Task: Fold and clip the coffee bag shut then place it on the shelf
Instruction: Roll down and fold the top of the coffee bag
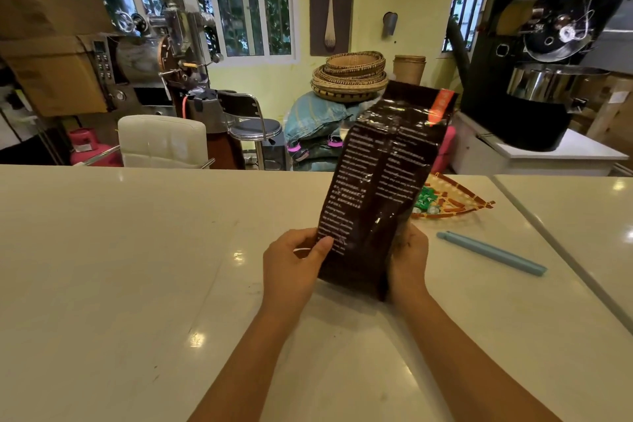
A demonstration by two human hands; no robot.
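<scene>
While gripped by two hands, left point(294, 265) and right point(409, 257): one coffee bag point(380, 181), one clip point(491, 253).

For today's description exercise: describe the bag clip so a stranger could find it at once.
Start at the white counter, then look right of the dark coffee bag held in both hands. The clip lies flat there, near the woven tray: a long, slim, pale blue stick, the only plain blue thing.
</scene>
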